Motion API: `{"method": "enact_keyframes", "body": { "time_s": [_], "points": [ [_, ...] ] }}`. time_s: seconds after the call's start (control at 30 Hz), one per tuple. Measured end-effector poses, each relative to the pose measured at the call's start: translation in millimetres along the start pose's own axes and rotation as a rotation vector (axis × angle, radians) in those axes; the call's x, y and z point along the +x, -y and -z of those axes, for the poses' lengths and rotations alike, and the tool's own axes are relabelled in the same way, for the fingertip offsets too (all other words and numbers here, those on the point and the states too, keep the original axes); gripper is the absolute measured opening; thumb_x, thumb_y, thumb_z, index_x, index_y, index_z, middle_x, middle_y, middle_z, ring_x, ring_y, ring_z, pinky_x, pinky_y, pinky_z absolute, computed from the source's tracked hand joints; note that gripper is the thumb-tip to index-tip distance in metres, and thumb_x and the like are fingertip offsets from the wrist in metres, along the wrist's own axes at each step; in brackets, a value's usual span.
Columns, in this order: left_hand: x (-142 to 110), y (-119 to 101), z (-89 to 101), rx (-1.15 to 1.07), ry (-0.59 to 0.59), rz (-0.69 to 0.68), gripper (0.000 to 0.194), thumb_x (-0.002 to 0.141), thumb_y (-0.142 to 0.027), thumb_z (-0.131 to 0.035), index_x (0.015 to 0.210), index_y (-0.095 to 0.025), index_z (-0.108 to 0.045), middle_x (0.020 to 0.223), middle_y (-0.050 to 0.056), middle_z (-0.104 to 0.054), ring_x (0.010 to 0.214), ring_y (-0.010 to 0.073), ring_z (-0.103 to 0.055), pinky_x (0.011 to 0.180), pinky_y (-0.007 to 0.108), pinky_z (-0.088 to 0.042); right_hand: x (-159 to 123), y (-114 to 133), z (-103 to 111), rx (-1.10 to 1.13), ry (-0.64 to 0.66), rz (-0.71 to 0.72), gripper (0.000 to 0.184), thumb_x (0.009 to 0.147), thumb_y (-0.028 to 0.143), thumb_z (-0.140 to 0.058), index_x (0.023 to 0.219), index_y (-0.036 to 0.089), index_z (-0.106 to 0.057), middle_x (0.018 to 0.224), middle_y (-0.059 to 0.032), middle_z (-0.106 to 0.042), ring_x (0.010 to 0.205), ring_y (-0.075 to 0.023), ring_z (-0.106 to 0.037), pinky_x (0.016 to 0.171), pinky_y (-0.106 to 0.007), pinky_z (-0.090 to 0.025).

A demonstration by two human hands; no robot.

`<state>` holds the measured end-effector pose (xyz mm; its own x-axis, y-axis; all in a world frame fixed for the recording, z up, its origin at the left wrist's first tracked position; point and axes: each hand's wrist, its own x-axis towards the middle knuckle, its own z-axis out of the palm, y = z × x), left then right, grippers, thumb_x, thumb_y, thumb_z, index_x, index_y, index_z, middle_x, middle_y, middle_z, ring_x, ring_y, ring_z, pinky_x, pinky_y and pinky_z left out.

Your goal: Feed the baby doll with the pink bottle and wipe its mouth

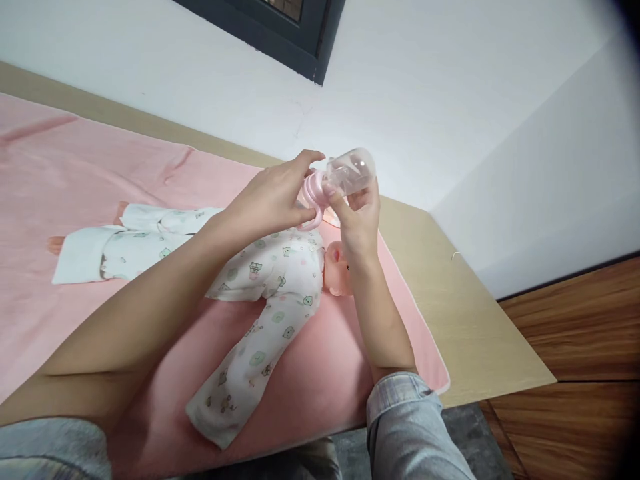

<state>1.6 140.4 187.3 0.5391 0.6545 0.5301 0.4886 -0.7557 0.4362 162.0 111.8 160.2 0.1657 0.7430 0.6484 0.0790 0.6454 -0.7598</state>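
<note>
Basically, both hands were close together on one baby bottle (351, 171), just above center of frame. Left hand (277, 193) had thumb and fingers around the pink collar and handle (314, 193); right hand (363, 217) gripped the clear body near the collar, thumb on the near side. Bottle lay tilted, rounded clear end toward upper right, pink end toward lower left. Doll (339, 267) was on its back below the hands, head at center right, partly hidden by right wrist, feet at left; white printed outfit (287, 287), one sleeve stretched toward bottom center. Pink blanket (310, 360) lay under doll, on a light wooden tabletop (425, 257). Dark window frame (300, 50) at top center.
</note>
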Motion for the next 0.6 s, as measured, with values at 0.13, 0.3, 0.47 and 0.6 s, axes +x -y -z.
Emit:
{"method": "enact_keyframes", "body": {
  "time_s": [0.13,0.3,0.47,0.6],
  "points": [
    [5,15,1.3,0.062,-0.016,0.022,0.072,0.080,-0.026,-0.059,0.149,-0.025,-0.039,0.141,0.007,-0.057,0.125,0.0340,-0.057,0.100,0.044,-0.048,13,6,27,0.004,-0.097,0.072,0.063,0.079,0.043,-0.075,0.130,0.032,-0.040,0.139,-0.0042,-0.052,0.140,-0.0234,-0.051,0.118,-0.046,-0.042],
    [9,47,18.4,0.124,-0.021,0.109,0.056,0.087,-0.026,-0.055,0.142,-0.021,-0.046,0.126,0.010,-0.064,0.108,0.0303,-0.062,0.089,0.042,-0.051,41,-29,97,-0.168,-0.318,0.076,0.066,0.074,0.038,-0.069,0.131,0.028,-0.037,0.139,-0.0076,-0.049,0.137,-0.0228,-0.051,0.114,-0.046,-0.044],
    [12,83,32.2,0.205,0.056,0.349,0.066,0.082,-0.031,-0.066,0.142,-0.015,-0.044,0.128,0.016,-0.063,0.108,0.0336,-0.060,0.087,0.043,-0.051,38,-102,155,-0.494,-0.561,-0.284,0.053,0.066,0.023,-0.071,0.112,0.020,-0.044,0.120,-0.0082,-0.057,0.112,-0.0205,-0.061,0.102,-0.041,-0.050],
    [14,112,32.4,0.248,0.169,0.500,0.078,0.074,-0.025,-0.071,0.145,-0.016,-0.039,0.132,0.015,-0.062,0.109,0.0325,-0.060,0.089,0.041,-0.050,9,-145,169,-0.676,-0.447,-0.515,0.050,0.066,0.021,-0.072,0.107,0.020,-0.044,0.114,-0.0066,-0.061,0.102,-0.0190,-0.062,0.097,-0.035,-0.052]
  ]
}}
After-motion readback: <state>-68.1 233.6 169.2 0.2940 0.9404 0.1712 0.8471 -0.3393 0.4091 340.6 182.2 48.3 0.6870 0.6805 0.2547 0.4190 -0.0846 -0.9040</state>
